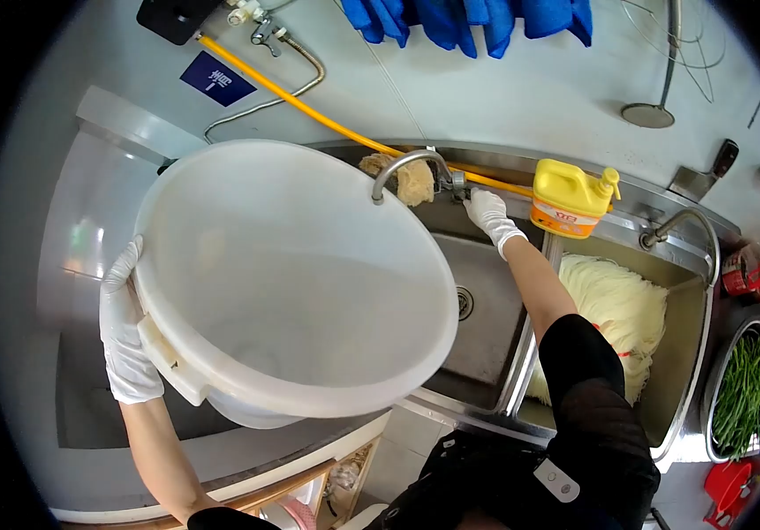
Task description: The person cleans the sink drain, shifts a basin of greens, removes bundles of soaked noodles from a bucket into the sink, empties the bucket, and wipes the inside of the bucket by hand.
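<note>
A large white plastic tub (pixel 300 265) is tilted with its mouth toward me, over the left part of the sink counter. My left hand (pixel 124 322), in a white glove, grips the tub's left rim beside its handle. My right hand (pixel 490 216), also gloved, is closed at the base of the left faucet (pixel 411 163), on its handle; the fingers are partly hidden. The faucet's spout hooks over the tub's upper right rim. No water stream can be made out. Below my right hand lies the steel sink basin (pixel 481 349) with a drain.
A yellow pump jug (pixel 570 199) stands on the sink ledge. White noodle-like strands (pixel 614 305) fill much of the right basin, under the second faucet (pixel 693 225). Green vegetables (pixel 744 389) sit in a bowl at far right. Along the wall runs a yellow hose (pixel 309 108); blue cloths (pixel 477 22) hang above.
</note>
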Demonstrator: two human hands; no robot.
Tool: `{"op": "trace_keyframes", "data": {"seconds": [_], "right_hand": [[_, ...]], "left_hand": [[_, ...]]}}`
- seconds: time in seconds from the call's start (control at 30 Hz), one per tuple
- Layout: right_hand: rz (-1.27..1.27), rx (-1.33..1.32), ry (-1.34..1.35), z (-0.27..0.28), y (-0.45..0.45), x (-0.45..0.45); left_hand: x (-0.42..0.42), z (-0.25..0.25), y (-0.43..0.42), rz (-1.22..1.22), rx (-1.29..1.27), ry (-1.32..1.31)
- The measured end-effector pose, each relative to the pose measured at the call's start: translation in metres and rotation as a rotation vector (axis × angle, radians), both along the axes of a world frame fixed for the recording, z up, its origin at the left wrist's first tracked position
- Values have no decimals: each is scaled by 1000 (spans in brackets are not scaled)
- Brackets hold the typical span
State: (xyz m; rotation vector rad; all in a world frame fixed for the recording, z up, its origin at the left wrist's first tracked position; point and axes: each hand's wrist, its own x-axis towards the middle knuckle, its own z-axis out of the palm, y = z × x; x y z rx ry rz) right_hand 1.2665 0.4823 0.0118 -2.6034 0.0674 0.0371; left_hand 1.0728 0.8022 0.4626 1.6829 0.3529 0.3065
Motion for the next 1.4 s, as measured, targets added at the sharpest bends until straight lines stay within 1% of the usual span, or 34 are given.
{"op": "trace_keyframes", "data": {"seconds": [0.1,0.13,0.23,0.27,0.37,0.4,0.5,0.53,0.63,0.67,0.77,0.8,0.87,0.97,1.3,1.4], "right_hand": [[61,-116,-50,-22,5,11],[94,-166,-157,-26,4,9],[158,-390,-351,-34,5,8],[271,-446,-379,-35,6,8],[424,-789,-504,-52,25,7],[398,-1154,-423,-55,36,2],[330,-1501,-465,-62,44,-3],[321,-1611,-516,-67,45,-2],[338,-1707,-514,-69,45,-9],[291,-1729,-479,-68,48,-12],[322,-1714,-478,-57,45,-18],[289,-1702,-491,-58,45,-18],[304,-1687,-482,-60,45,-17],[311,-1665,-486,-59,44,-16],[320,-1549,-437,-74,48,-5],[266,-1527,-427,-80,51,-3]], "left_hand": [[0,0,-11,23,5,0],[1,1,-15,34,-2,8],[2,-1,-25,23,-70,22],[3,-2,-29,9,-101,23],[6,-4,-45,12,-47,2],[9,-5,-45,11,-36,9],[14,-3,-41,8,-14,19],[16,-3,-39,7,-13,22],[20,-3,-33,12,3,21],[20,-4,-30,17,10,22],[21,-3,-32,-45,27,59],[22,-4,-32,-31,4,57],[25,-6,-30,-6,-41,52],[27,-7,-30,-4,12,56],[29,-9,-34,-40,55,65],[30,-10,-33,-32,62,62]]}}
